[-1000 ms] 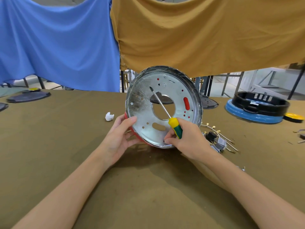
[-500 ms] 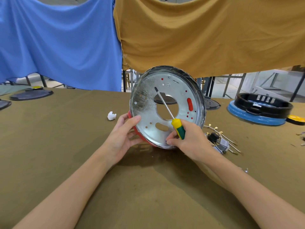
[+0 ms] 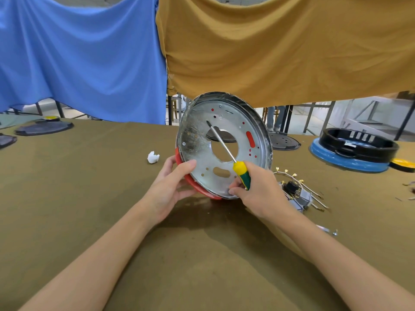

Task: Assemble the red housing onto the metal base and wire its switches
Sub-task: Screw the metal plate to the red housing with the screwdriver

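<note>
The metal base (image 3: pixel 224 144), a round silver pan with a large hole through its middle, stands tilted on edge above the olive-covered table (image 3: pixel 89 198), its open face turned toward the camera. The red housing (image 3: pixel 197 187) sits behind it and shows only as a red rim along the lower left edge and as red glimpsed through several small holes and one oblong slot in the metal. The left hand (image 3: pixel 170 189) grips the lower left edge of the two parts, thumb pressed on the inner face of the pan and the other fingers curled round behind the red rim. The right hand (image 3: pixel 256 189) pinches the lower right edge with thumb and fingertips while also holding the yellow-and-green handle of a screwdriver (image 3: pixel 229 153), whose shaft slants up and left across the central hole, its tip against the inner face near a screw hole. Inside the pan nothing else is visible but the tool's shaft. Just right of the right hand lie the switches (image 3: pixel 298 196), grey and black blocks with brass-tipped wires fanning out on the cloth. A small white crumpled scrap (image 3: pixel 153 157) rests to the left. Far right, a black ring-shaped part (image 3: pixel 359 142) sits nested on a blue disc (image 3: pixel 336 160); whether anything lies inside it cannot be told.
</note>
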`<action>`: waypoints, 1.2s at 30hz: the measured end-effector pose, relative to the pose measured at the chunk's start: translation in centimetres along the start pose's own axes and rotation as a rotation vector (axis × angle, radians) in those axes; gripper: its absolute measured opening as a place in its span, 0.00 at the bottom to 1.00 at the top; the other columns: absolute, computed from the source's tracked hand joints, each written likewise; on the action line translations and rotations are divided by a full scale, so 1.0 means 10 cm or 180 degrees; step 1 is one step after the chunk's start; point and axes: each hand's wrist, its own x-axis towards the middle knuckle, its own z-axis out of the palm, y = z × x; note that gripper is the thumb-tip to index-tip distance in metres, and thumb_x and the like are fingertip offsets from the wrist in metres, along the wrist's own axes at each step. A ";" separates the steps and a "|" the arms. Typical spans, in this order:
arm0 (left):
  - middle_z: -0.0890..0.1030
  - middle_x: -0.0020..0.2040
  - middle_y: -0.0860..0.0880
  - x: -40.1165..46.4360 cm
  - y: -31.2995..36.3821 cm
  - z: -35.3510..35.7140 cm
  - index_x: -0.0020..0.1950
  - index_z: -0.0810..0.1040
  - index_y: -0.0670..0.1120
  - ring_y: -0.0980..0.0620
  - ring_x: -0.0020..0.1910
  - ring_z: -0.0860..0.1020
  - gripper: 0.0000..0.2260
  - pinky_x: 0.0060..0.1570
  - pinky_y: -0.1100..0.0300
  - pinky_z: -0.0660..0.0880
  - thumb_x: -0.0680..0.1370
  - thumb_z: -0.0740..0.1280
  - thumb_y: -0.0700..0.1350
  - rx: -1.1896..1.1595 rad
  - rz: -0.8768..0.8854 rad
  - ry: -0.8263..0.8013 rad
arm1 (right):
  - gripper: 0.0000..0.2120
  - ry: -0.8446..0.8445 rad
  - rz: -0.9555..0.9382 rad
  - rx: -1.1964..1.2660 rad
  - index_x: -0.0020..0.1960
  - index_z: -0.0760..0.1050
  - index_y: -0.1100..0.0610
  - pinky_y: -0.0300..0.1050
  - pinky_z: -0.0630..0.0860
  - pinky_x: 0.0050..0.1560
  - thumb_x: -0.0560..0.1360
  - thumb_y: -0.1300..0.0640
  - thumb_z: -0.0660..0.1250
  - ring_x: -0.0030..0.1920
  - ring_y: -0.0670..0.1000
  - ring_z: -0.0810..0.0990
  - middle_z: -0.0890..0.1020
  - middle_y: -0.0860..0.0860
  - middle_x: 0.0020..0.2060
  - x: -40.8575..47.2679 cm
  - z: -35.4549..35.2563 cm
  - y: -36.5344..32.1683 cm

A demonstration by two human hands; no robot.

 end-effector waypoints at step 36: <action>0.82 0.57 0.52 0.12 -0.07 -0.07 0.68 0.72 0.54 0.56 0.49 0.81 0.31 0.52 0.51 0.80 0.66 0.69 0.58 0.0391 0.0175 0.0053 | 0.12 -0.0447 0.0627 0.0144 0.43 0.74 0.54 0.54 0.81 0.50 0.69 0.62 0.77 0.41 0.49 0.84 0.85 0.48 0.35 0.23 -0.04 0.00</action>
